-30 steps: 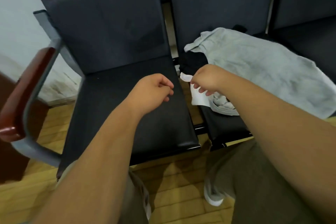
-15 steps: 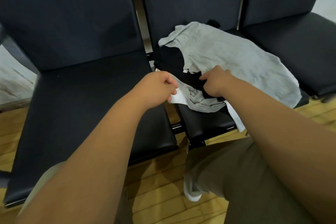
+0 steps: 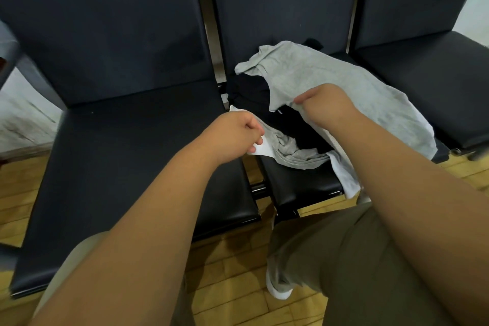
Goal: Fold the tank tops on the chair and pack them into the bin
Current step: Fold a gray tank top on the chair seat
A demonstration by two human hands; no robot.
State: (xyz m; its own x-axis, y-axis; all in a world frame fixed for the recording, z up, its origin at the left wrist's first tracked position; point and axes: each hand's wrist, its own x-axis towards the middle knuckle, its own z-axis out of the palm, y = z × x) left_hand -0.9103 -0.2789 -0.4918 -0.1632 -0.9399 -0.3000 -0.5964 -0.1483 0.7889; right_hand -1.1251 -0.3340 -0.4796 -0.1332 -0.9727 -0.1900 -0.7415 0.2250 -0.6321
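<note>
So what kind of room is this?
Probably a waiting area or office lobby: a row of joined dark padded chairs, a wood-plank floor, and a plain white wall. Clothes are piled on one seat.

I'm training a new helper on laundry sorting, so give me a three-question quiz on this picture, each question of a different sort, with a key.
1. True or false: the pile of tops lies on the leftmost seat.
2. Multiple choice: what is the left hand pinching? A) a white top B) a bin C) a shoe
3. Fill in: the right hand grips the edge of the ____ top, which lies over a black top.

Key:
1. False. The pile is on the middle seat; the left seat is bare.
2. A
3. grey
</note>
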